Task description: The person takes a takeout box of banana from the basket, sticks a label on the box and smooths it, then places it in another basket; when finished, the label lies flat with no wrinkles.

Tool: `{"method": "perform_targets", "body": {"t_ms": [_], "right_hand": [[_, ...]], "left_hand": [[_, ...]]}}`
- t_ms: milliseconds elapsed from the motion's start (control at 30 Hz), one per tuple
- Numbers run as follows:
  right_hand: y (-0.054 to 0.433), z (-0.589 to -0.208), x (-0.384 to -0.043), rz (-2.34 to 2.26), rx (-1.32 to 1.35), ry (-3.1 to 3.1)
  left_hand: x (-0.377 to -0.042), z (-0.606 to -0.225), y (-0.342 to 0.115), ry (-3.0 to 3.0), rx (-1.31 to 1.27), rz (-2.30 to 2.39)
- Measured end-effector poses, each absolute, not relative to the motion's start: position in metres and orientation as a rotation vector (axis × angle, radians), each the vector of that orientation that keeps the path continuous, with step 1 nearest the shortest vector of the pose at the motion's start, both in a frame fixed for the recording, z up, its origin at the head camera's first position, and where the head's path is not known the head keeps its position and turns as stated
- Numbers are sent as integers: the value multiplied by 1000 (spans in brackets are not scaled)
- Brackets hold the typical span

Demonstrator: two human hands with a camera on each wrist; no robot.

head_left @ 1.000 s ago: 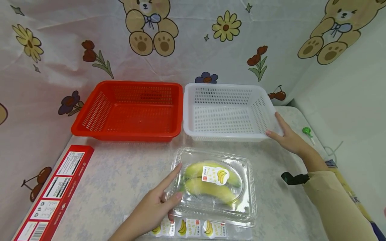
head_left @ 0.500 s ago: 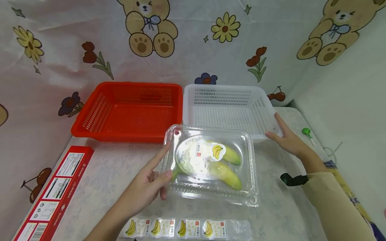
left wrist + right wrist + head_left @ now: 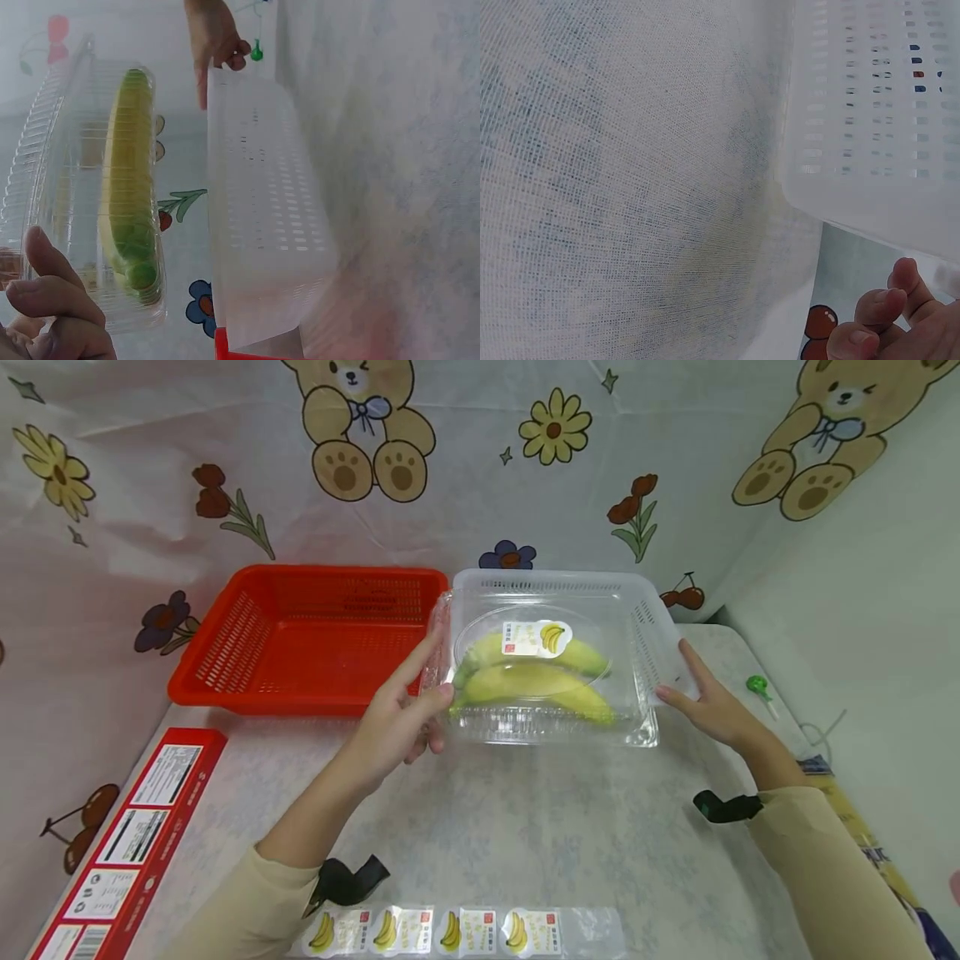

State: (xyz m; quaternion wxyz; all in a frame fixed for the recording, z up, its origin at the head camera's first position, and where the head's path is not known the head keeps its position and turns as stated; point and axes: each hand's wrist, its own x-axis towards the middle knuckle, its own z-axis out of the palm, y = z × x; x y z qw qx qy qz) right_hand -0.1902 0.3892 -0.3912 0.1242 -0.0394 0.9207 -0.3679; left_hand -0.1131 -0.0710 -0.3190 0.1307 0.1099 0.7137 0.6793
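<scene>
My left hand [image 3: 392,720] grips the left side of a clear plastic clamshell box [image 3: 551,728] with bananas [image 3: 525,683] inside and a banana label [image 3: 536,638] on its lid. In the head view the box overlaps the white perforated basket [image 3: 670,652]. From the left wrist, the box [image 3: 45,161] shows raised above the basket [image 3: 262,180], with a gap between them. My right hand [image 3: 714,706] holds the basket's front right corner, thumb at the rim. Its curled fingers [image 3: 877,307] show just outside the basket wall in the right wrist view.
A red perforated basket [image 3: 330,668] stands left of the white one. A strip of banana labels [image 3: 457,932] lies at the front edge. A long red-and-white box [image 3: 127,835] lies at left; a small green item [image 3: 757,685] is at right.
My left hand has lifted the clamshell box off the table and moved it away from me, up to the white basket, uncovering the label strip. The right hand has stayed at the basket corner.
</scene>
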Motion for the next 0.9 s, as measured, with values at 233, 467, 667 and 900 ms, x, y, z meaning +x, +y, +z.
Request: {"method": "perform_targets", "body": {"t_ms": [233,467,667,900], "right_hand": [[391,-392,-190,-1116,-160,2679],[389,-392,-189,-1136,-113,2657],[388,-392,-188,-1161,-118,2646],[388,-392,-189,-1158,-112,2650]], "left_hand": [[-151,-312,-49,2082,270,1984],[-186,-323,-25,2142,218,1942],[-206,-331,-6,2194,146,1834],[-225,-338,14,2239,118,1735]]}}
